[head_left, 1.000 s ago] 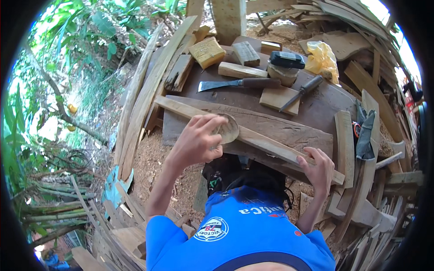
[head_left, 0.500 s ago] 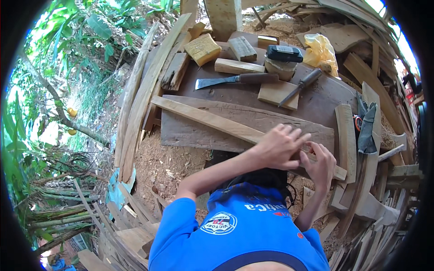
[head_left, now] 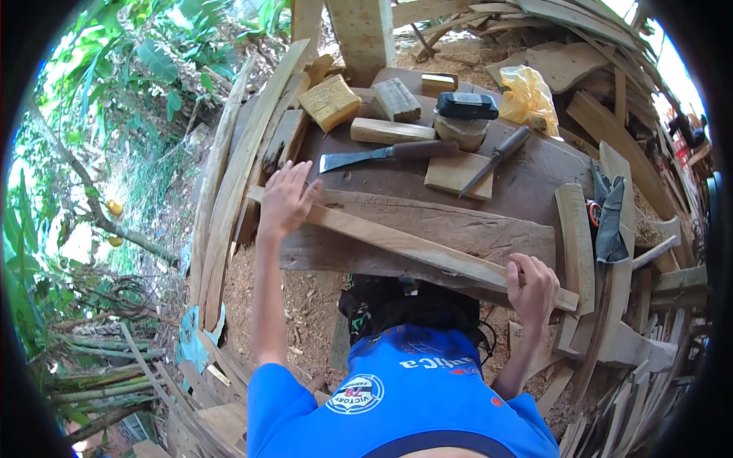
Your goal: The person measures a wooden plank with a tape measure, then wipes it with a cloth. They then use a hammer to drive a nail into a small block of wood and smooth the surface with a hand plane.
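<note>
Wooden strip (head_left: 405, 240) diagonal over dark plank (head_left: 466, 224), left hand (head_left: 284, 200) at far end, fingers extended, right hand (head_left: 533, 286) curled around near end

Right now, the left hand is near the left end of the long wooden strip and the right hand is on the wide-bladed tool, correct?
Not quite: the head view shows the right hand on the long wooden strip, near its right end, not on the wide-bladed tool. The left hand is indeed near the strip's left end.
</note>
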Demonstrator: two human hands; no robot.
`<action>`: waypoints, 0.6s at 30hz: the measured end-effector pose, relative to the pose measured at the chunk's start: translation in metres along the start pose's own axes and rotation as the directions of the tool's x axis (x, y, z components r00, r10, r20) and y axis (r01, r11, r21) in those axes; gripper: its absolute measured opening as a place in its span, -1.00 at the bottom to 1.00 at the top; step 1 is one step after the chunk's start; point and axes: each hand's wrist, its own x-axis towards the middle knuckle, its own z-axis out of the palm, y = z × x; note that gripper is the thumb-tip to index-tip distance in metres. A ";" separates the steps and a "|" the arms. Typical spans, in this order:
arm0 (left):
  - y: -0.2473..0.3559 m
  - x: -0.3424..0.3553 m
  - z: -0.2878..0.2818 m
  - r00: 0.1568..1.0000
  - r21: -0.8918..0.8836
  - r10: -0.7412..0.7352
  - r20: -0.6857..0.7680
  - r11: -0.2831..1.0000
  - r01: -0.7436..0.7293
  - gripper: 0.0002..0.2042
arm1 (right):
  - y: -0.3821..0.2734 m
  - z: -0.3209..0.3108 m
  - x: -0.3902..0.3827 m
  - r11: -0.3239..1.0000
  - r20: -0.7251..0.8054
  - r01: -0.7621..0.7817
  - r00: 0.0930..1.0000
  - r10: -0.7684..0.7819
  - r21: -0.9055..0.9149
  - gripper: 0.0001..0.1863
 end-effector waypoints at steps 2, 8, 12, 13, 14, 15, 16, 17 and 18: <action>0.036 0.017 -0.004 0.982 -0.158 -0.050 0.181 0.984 0.080 -0.57 | 0.002 0.000 0.001 0.999 0.021 -0.038 0.999 0.039 -0.011 -0.85; 0.220 0.035 -0.030 0.949 -0.534 0.209 0.238 0.844 -0.052 -0.56 | 0.002 0.000 0.000 0.999 0.022 -0.037 0.999 0.037 -0.019 -0.85; 0.244 0.026 -0.020 0.944 -0.564 0.273 0.187 0.816 -0.124 -0.51 | -0.002 -0.003 0.002 0.996 0.046 -0.088 0.995 0.088 0.000 -0.83; 0.241 0.028 -0.021 0.950 -0.642 0.266 0.166 0.760 -0.100 -0.52 | -0.005 -0.003 0.004 0.997 -0.014 -0.054 0.998 0.054 0.055 -0.81; 0.237 0.030 -0.024 0.956 -0.714 0.254 0.147 0.696 -0.076 -0.52 | -0.010 -0.004 0.007 0.994 -0.073 -0.014 0.997 0.022 0.108 -0.79; 0.233 0.032 -0.026 0.962 -0.779 0.240 0.127 0.625 -0.052 -0.53 | -0.017 -0.004 0.010 0.987 -0.133 0.029 0.991 -0.008 0.160 -0.77; 0.230 0.033 -0.029 0.970 -0.842 0.170 0.176 0.537 0.059 -0.53 | -0.028 -0.004 0.014 0.969 -0.114 0.108 0.990 -0.084 0.222 -0.72; 0.229 0.034 -0.031 0.966 -0.889 0.118 0.229 0.430 0.158 -0.53 | -0.042 -0.001 0.019 0.944 -0.107 0.174 0.983 -0.150 0.281 -0.66; 0.227 0.034 -0.033 0.955 -0.916 0.072 0.287 0.313 0.251 -0.52 | -0.057 0.009 0.026 0.896 -0.128 0.249 0.968 -0.216 0.367 -0.62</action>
